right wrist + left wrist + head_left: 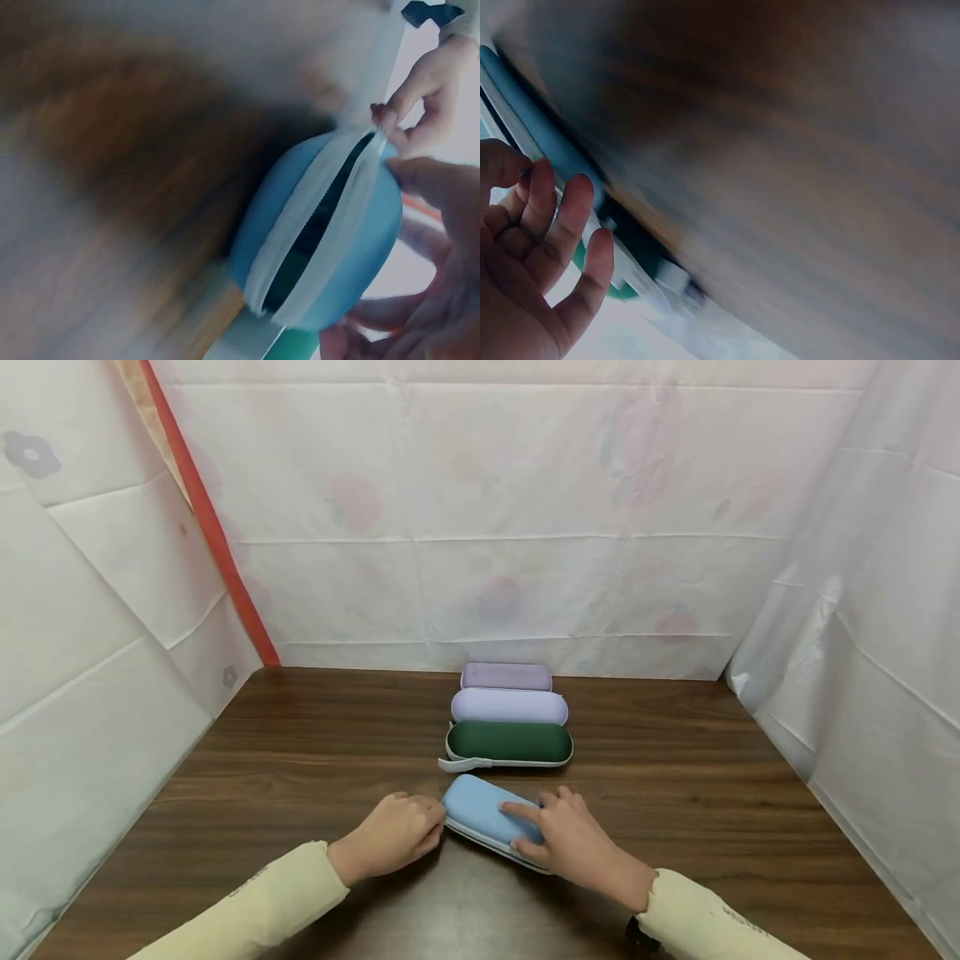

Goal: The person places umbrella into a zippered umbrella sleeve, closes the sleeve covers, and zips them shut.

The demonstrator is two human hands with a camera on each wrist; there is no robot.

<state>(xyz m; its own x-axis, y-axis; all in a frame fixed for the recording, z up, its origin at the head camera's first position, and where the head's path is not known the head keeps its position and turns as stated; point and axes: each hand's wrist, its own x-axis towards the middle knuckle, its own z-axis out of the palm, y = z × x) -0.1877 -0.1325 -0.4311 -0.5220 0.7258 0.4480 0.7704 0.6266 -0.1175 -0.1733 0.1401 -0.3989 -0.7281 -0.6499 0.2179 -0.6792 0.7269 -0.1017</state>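
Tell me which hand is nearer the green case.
Left, though only narrowly. The left hand is at the light blue case's left end, in front and left of the green case. The right hand lies on the blue case, in front and right.

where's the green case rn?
Head view: the dark green case lies mid-table, third in the row, between the pale lilac case behind and the light blue case in front.

Four glasses cases: one blue [489, 819], one green [508, 744], two lilac [508, 706]
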